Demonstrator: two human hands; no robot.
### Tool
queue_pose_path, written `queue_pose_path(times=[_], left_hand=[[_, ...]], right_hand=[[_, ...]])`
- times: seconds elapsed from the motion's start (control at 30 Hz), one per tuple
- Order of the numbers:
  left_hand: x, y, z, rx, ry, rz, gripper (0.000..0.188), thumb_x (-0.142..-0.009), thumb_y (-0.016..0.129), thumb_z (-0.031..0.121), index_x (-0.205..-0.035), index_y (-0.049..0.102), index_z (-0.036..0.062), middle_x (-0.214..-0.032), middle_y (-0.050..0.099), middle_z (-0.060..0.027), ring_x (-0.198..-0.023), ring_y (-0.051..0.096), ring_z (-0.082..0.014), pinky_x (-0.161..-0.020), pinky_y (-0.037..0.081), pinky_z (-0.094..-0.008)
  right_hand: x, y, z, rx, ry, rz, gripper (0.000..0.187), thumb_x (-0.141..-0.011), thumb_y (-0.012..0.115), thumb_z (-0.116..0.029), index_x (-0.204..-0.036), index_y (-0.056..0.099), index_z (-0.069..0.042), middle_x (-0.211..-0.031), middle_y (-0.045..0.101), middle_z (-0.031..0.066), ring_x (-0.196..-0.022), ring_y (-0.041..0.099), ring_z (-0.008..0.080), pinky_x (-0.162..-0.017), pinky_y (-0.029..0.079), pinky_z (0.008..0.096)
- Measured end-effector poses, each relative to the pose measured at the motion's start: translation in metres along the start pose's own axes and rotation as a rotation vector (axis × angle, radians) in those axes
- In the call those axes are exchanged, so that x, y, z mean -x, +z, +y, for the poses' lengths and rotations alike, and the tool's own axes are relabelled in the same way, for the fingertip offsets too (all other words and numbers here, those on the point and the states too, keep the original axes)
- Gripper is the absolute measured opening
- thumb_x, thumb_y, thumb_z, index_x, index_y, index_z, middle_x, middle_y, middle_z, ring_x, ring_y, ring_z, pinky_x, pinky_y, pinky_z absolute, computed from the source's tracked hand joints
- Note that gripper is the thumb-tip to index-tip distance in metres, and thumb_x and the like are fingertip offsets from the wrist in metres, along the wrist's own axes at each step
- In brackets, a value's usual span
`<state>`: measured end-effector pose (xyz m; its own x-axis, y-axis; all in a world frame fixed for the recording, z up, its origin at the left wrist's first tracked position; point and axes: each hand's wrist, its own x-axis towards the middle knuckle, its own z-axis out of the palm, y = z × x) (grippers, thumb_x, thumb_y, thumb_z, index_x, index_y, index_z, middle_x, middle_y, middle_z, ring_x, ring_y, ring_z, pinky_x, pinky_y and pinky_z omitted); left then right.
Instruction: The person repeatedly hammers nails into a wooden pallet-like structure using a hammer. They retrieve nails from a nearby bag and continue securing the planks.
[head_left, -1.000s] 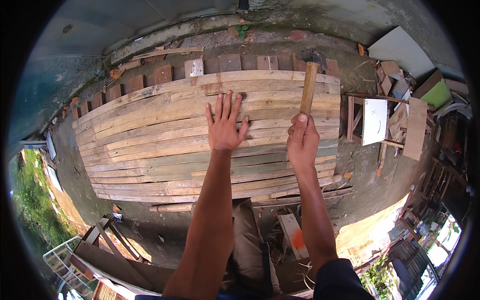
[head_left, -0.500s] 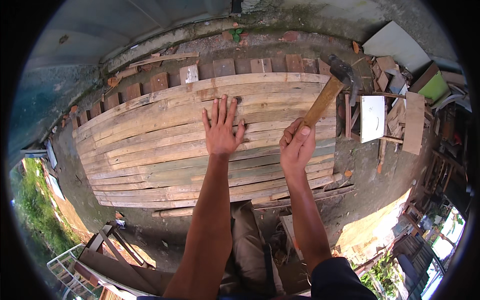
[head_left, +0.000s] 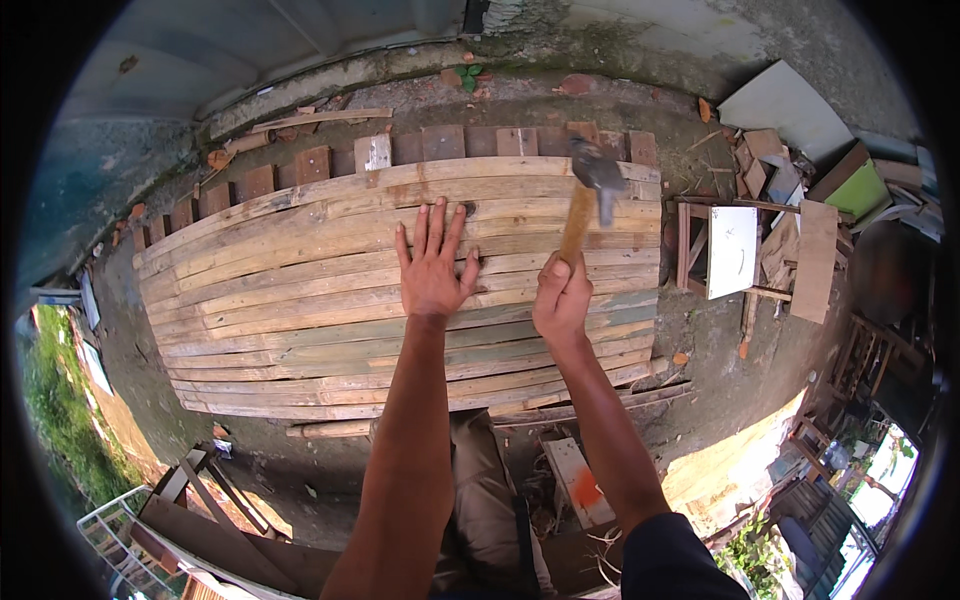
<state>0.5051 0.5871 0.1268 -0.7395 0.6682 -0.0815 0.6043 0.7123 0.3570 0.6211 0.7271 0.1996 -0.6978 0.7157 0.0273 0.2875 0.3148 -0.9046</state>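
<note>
A claw hammer (head_left: 577, 215) with a wooden handle and dark metal head is gripped by my right hand (head_left: 563, 297), fingers wrapped round the lower handle. Its head, a little blurred, shows over the far right part of a slatted bamboo panel (head_left: 330, 285). Flat on the middle of that panel lies my left hand (head_left: 435, 265), fingers spread and pointing away from me, holding nothing. The panel is made of long split-bamboo strips laid side by side. Short wooden blocks (head_left: 313, 165) stick out in a row along its far edge.
To the right stand a white board (head_left: 732, 252) on a wooden frame and a pile of scrap boards (head_left: 815, 258). A low wall (head_left: 400, 70) runs behind the panel. Near my legs is a plank with an orange patch (head_left: 575, 480). Wooden furniture parts (head_left: 230, 520) lie at lower left.
My right hand has swung the hammer leftward and slightly down, its handle now more upright. My left hand stays flat on the bamboo. The whole view has shifted slightly.
</note>
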Motion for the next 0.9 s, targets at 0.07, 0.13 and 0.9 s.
queue_pose_path(times=[0.07,0.13,0.9], left_hand=[[-0.002,0.0,0.0,0.012,0.0,0.03,0.068,-0.097,0.05,0.044,-0.161,0.033,0.0256,-0.17,0.024,-0.0022,-0.157,0.02,-0.0253,-0.127,0.009,-0.0561],[0.0,0.0,0.0,0.019,0.007,0.007,0.069,-0.098,0.049,0.046,-0.161,0.032,0.0269,-0.17,0.023,-0.0009,-0.157,0.019,-0.0238,-0.127,0.008,-0.0558],[0.002,0.002,-0.002,0.049,0.01,0.022,0.069,-0.096,0.052,0.043,-0.161,0.034,0.0242,-0.169,0.025,-0.0032,-0.157,0.02,-0.0259,-0.126,0.009,-0.0567]], right_hand=[[-0.002,0.006,0.004,0.233,0.258,-0.164,0.041,-0.11,0.044,-0.037,-0.094,0.052,-0.001,-0.063,0.055,0.0122,-0.055,0.06,0.0232,-0.052,0.044,0.0378],[0.004,0.006,0.004,0.206,0.361,-0.193,0.04,-0.11,0.044,-0.036,-0.095,0.052,0.0,-0.065,0.058,0.0168,-0.054,0.062,0.03,-0.052,0.046,0.0408],[0.009,0.023,0.003,0.295,0.401,-0.122,0.042,-0.11,0.044,-0.033,-0.092,0.059,0.001,-0.068,0.063,0.0216,-0.063,0.065,0.0426,-0.06,0.049,0.0461]])
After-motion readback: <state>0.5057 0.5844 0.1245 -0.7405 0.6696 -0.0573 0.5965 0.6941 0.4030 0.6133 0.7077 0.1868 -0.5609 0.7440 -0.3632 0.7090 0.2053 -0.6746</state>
